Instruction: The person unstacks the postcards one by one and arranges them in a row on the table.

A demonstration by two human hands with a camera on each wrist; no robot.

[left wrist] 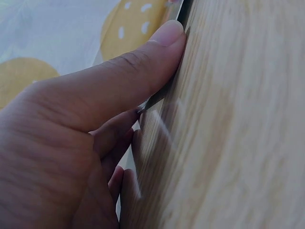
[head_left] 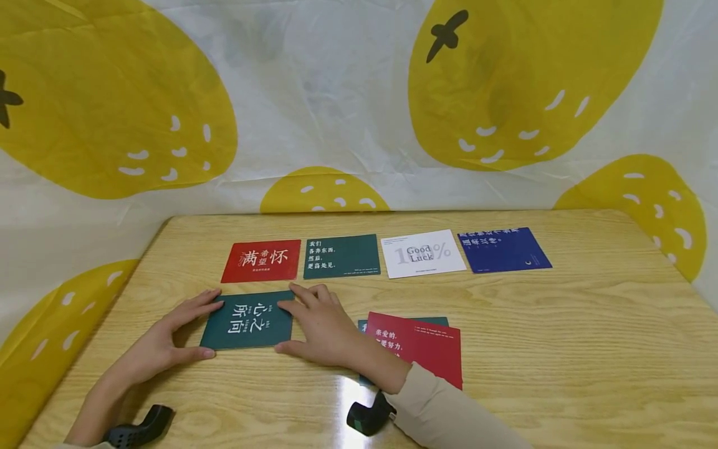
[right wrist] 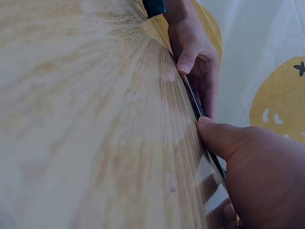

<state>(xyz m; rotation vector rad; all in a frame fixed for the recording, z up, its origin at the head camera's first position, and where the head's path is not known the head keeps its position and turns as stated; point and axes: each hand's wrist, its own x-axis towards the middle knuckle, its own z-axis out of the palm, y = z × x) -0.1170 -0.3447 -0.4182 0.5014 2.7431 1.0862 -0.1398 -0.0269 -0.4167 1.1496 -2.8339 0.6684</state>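
In the head view a dark green card [head_left: 247, 333] with white characters turned sideways lies at the left of the table, between both hands. My left hand [head_left: 159, 343] holds its left end, thumb at the near corner and fingers at the far corner. At the right end my right hand [head_left: 322, 324] grips it, thumb on the near edge and fingertips at the far corner. Both wrist views show the card's thin dark edge [right wrist: 194, 95] low against the wooden surface. Under my right forearm lies a red card [head_left: 429, 349], overlapping a green card [head_left: 432, 321] that is mostly hidden.
Along the back stand in a row a red card [head_left: 260, 271], a green card [head_left: 350, 262], a white card [head_left: 423, 265] and a blue card [head_left: 505, 252], all flat. The wooden table [head_left: 589, 349] meets a lemon-patterned cloth [head_left: 331, 93] behind.
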